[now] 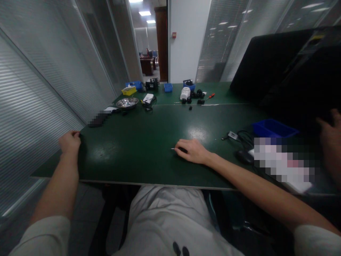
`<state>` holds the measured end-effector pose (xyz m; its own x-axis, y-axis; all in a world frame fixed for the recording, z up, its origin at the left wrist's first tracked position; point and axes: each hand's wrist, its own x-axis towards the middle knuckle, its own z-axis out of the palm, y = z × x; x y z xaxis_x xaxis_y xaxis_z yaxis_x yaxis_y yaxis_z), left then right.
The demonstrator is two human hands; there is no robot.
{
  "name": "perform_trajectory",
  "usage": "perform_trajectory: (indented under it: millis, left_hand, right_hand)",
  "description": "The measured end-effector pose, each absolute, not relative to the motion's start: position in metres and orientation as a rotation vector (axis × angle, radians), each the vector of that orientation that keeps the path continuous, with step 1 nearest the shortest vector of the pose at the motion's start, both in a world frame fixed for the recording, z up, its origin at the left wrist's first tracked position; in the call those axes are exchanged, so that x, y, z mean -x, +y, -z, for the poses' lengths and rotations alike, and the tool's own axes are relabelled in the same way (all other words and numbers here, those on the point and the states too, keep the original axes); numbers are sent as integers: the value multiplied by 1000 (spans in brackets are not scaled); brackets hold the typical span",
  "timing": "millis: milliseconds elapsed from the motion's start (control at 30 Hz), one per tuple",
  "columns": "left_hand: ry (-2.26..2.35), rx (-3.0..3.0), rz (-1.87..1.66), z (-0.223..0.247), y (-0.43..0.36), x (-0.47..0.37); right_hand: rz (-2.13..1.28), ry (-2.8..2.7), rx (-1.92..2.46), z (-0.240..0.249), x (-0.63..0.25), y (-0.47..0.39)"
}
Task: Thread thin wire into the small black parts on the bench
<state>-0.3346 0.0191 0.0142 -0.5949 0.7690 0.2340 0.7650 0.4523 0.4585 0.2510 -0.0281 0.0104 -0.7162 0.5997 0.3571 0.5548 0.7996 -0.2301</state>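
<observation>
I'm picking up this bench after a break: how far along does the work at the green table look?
Barely begun. Done: nothing looks assembled near the hands. In hand: the right hand rests on the green table, closed over a small dark tool with a thin metal tip; the left hand grips the table's left edge. Left: the black parts, red screwdriver and steel bowl lie untouched at the far end.

Glossy green table (pixel 149 142) (shiny metal bowl (pixel 127 102))

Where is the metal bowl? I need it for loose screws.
In the head view, the metal bowl sits at the far left of the green table, just in front of a yellow bin.
</observation>
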Motion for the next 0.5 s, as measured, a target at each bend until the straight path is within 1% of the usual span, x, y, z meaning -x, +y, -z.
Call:
perform_trajectory:
  millis: [167, 500]
  left_hand:
    - [2783, -1315, -918, -12, 23, 333]
    - [2742, -1142, -1127, -23, 23, 323]
  right_hand:
    - [-161, -2574, 863, -11, -251, -28]
    - [-171, -2589, 879, -13, -251, -28]
